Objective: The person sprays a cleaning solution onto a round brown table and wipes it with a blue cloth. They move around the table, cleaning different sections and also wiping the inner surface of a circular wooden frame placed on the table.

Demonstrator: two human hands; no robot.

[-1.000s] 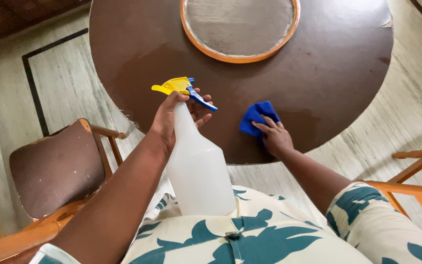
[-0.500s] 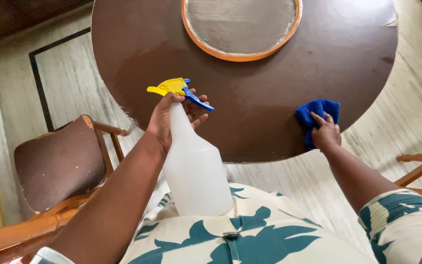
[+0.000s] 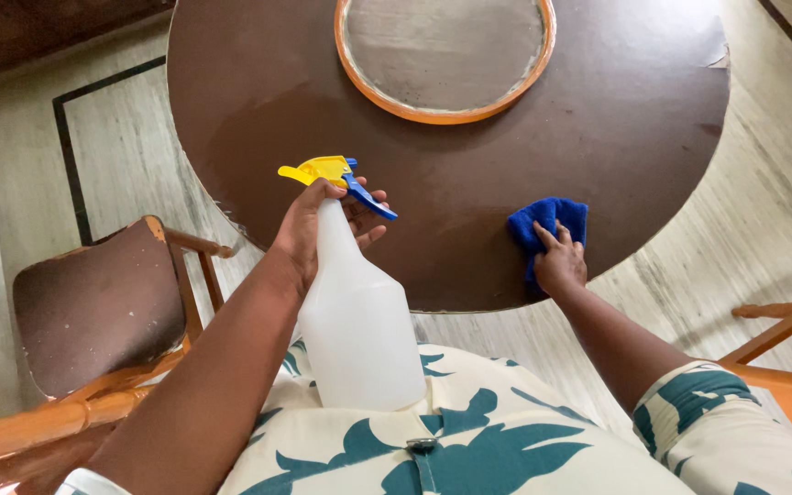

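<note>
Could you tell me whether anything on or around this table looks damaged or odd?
Yes: the brown table has chipped edges, at its far right rim and its near left rim. The chair seat on the left looks scuffed and speckled. Nothing is spilled.

No packages, labels, signs or screens show anywhere in this view
</note>
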